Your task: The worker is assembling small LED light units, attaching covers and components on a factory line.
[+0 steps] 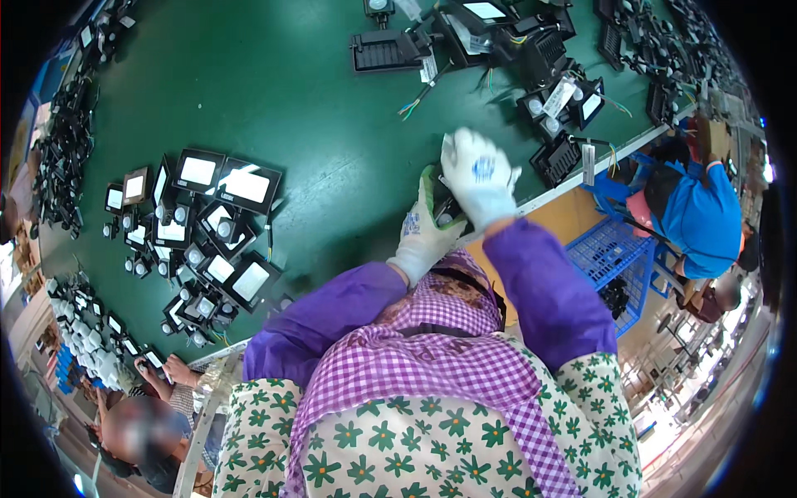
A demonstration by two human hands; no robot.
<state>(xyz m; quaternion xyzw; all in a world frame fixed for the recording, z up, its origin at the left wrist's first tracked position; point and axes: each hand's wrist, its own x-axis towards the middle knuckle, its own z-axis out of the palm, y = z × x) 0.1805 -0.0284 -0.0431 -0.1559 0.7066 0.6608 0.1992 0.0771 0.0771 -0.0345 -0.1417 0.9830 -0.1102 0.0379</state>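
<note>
In the head view, our left hand in a white, green-lined glove has its fingers partly closed around a dark, partly hidden piece, near the front edge of the smooth green table; we judge this steadies it. Our right hand in a white glove curls over the top, its fingers bent; we cannot tell what they grip. So we count two hands and one piece between them. To the left stand black floodlights with pale rectangular faces, roughly a dozen, overlaps preventing an exact count; clustering them apart probably leaves working room. The black lamp heap with loose wires, beyond at upper right, is too tangled to count. Below the table's right edge is at least one blue slatted plastic crate.
</note>
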